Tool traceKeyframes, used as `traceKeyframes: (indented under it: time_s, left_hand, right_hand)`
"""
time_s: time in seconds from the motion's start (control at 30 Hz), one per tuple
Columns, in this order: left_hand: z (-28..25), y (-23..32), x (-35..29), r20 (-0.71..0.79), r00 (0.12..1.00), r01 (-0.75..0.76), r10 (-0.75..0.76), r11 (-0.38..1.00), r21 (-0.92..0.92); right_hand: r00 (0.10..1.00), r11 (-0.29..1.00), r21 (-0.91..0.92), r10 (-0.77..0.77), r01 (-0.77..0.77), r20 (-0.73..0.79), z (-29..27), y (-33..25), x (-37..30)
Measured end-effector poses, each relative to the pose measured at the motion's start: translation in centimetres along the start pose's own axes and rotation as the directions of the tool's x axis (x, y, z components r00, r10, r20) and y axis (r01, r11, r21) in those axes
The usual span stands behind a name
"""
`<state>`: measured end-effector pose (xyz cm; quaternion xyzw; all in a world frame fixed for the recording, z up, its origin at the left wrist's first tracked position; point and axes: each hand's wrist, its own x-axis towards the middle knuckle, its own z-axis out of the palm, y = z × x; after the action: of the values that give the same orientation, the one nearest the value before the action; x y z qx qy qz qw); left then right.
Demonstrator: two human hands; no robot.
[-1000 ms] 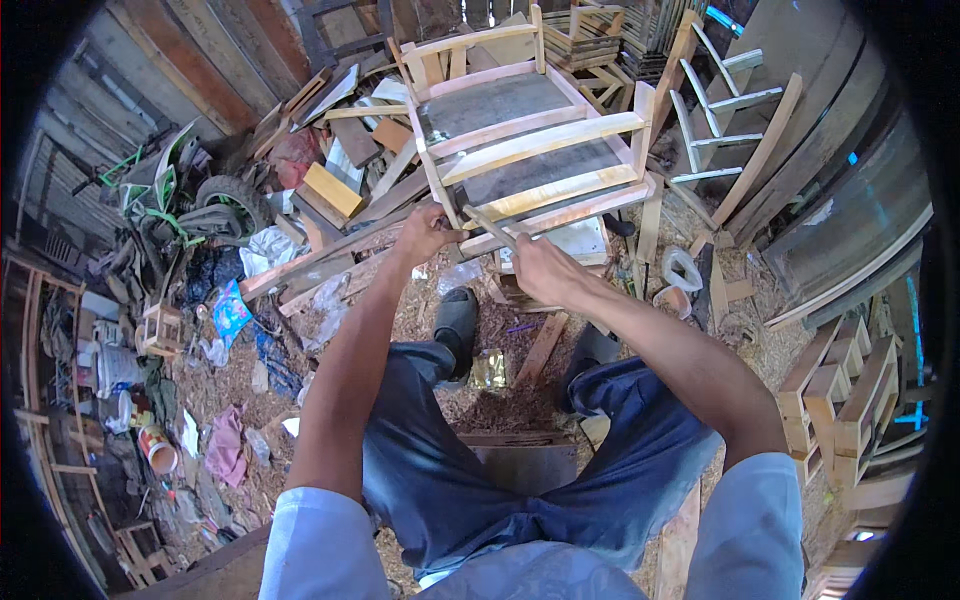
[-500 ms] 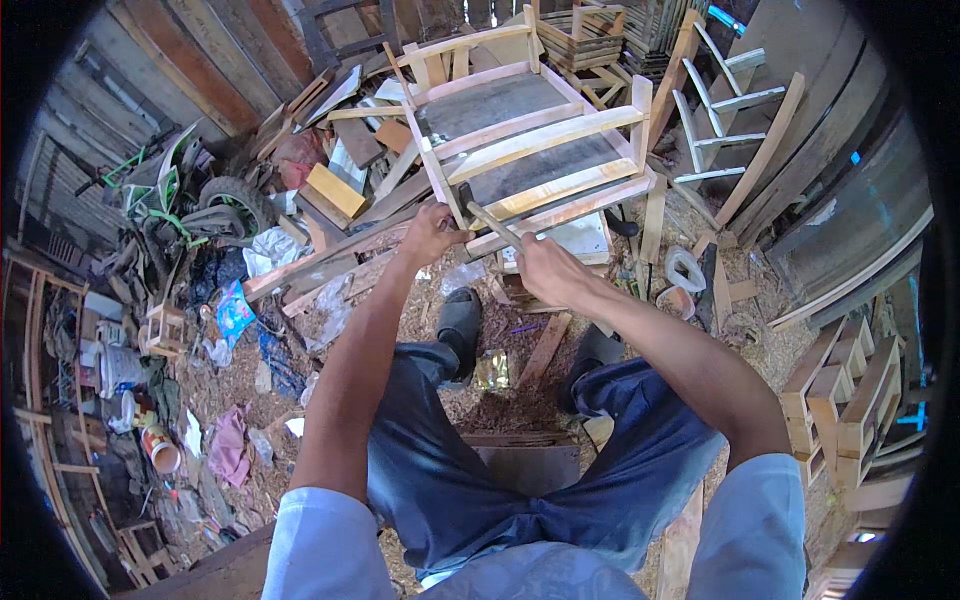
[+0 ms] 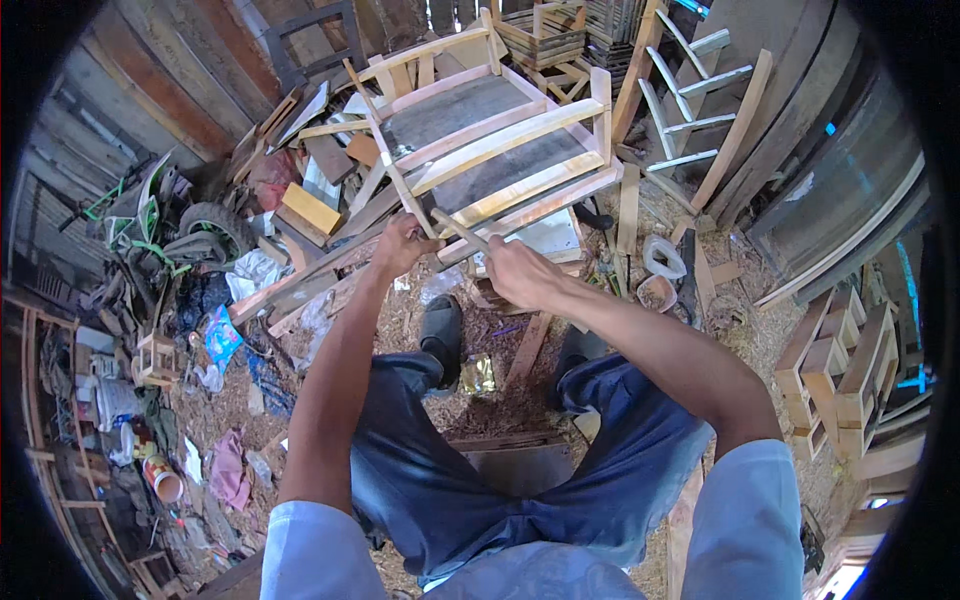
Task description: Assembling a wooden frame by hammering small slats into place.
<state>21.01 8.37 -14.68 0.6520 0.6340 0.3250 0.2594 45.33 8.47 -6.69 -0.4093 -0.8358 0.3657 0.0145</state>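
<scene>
A pale wooden frame [image 3: 515,219] with slats and rails stands tilted in front of me, a dark panel [image 3: 470,175] showing between its slats. My left hand [image 3: 400,245] is closed around the frame's near left corner; whether a small nail is also between its fingers is hidden. In my right hand [image 3: 522,275] is a hammer [image 3: 462,233], gripped by its wooden handle. The hammer's head end lies over the near left corner, close to my left fingers.
Scrap boards [image 3: 330,165] are heaped behind the frame at the left, near a small motorbike [image 3: 165,220]. At the right, a white slatted piece [image 3: 690,120] leans by the wall and wooden box-like frames [image 3: 850,370] are stacked. Wood shavings cover the floor [image 3: 320,430].
The view has shifted, so the frame and surroundings appear further left. The hammer's head end has come slightly lower, nearer the corner. Both hands keep their grips.
</scene>
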Motion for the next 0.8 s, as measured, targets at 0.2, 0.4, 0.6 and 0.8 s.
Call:
traceKeyframes:
  time_s: [0.2,0.4,0.6,0.8]
  left_hand:
    - [0.4,-1.5,0.4,0.056,0.998,0.044,-0.041,0.998,-0.050]
    - [0.1,-1.9,0.6,0.071,0.997,0.033,-0.031,0.999,-0.015]
    - [0.0,0.1,0.5,0.158,0.982,0.098,-0.101,0.995,0.024]
    - [-0.9,-1.9,0.8,0.235,0.972,0.079,-0.028,0.974,-0.211]
  right_hand:
    - [0.999,0.999,-0.042,0.034,-0.033,0.041,-0.5,1.0,0.3]
    - [0.997,0.998,-0.049,0.031,-0.028,0.071,-0.3,1.6,0.7]
    - [0.998,0.986,-0.151,-0.068,0.070,0.019,0.0,3.5,0.9]
    - [0.996,0.999,0.031,0.045,-0.043,-0.071,-1.7,4.0,1.4]
